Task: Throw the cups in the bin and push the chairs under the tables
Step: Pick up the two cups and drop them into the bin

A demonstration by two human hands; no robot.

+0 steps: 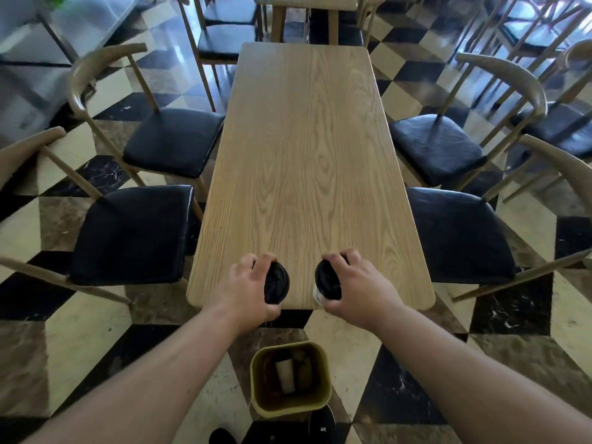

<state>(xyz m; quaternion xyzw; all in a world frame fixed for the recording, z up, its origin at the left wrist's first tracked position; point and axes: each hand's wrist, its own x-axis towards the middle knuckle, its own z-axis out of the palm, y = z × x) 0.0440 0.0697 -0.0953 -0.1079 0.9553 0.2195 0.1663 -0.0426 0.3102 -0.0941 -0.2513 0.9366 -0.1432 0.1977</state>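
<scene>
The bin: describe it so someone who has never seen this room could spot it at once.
Start at the long wooden table and come to its near end, where both hands hold black-lidded cups. Just below that edge, on the checkered floor between the person's forearms, stands the bin. It is the only olive-yellow, open-topped container, already holding rubbish.

Two chairs [134, 235] flank the table [304, 155] on each side; the bin [290, 408] sits on the floor before its near end.
</scene>
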